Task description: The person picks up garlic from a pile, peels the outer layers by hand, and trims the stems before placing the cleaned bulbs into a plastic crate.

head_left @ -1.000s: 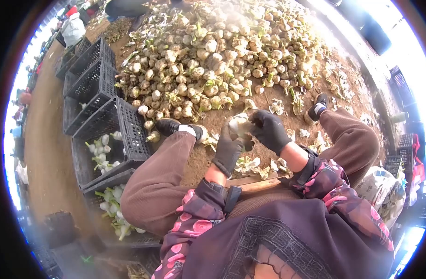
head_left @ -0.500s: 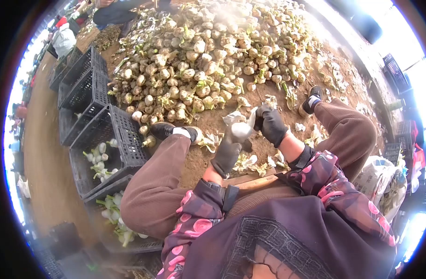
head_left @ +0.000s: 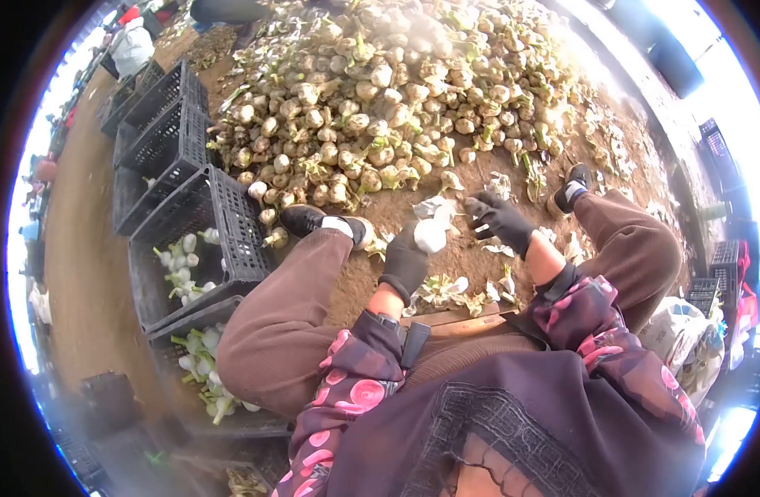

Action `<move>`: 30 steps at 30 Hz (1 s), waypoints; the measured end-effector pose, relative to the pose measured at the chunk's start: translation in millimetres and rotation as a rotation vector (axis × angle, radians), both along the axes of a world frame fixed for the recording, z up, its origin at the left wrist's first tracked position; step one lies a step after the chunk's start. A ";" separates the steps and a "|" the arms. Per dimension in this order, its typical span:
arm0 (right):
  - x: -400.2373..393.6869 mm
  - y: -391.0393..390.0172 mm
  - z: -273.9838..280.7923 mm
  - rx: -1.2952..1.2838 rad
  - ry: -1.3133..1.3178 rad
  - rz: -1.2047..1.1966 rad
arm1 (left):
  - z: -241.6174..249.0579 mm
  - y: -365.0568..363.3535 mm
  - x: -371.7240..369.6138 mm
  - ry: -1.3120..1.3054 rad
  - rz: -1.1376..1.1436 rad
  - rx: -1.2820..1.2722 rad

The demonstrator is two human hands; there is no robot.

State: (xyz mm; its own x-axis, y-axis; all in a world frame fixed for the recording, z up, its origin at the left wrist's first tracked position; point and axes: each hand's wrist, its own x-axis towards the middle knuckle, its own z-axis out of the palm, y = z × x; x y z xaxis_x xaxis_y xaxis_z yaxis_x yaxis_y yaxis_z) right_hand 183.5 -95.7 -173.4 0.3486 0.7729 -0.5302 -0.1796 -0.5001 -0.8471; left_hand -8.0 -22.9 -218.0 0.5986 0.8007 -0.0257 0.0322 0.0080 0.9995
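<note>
In my left hand [head_left: 406, 257], gloved in black, sits a white garlic bulb [head_left: 430, 236] with smooth, clean skin. The fingers wrap it from the left side. My right hand [head_left: 503, 222], gloved the same way, is apart from the bulb to its right, its fingers spread with nothing between them. Loose pale skins [head_left: 436, 207] lie just beyond the bulb. Ahead of both hands rises a large heap of unpeeled garlic bulbs [head_left: 372, 108], dirty and with outer leaves on. Peelings [head_left: 446, 290] are scattered on the ground under my hands.
Black plastic crates [head_left: 239, 224] stand in a row along my left; two hold clean garlic with green stems [head_left: 202, 364]. My shoes [head_left: 301, 219] flank the work area at the heap's edge. White sacks [head_left: 682, 340] are at my right. Another person [head_left: 222, 10] is partly visible beyond the heap.
My right hand has come away from the bulb to the right and its fingers have opened. The left hand still holds the bulb. The view has shifted slightly.
</note>
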 end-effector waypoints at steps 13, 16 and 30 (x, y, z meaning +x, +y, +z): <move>3.7 48.0 -94.6 -0.059 -0.757 0.395 | 29.7 69.6 -65.7 -0.551 0.751 -0.340; -5.4 45.5 -99.6 -0.326 -0.861 0.536 | 39.9 86.9 -85.4 -1.020 0.903 -0.242; 16.1 40.5 -183.8 0.126 -1.241 0.749 | 37.8 46.2 -33.5 -0.530 0.648 -0.626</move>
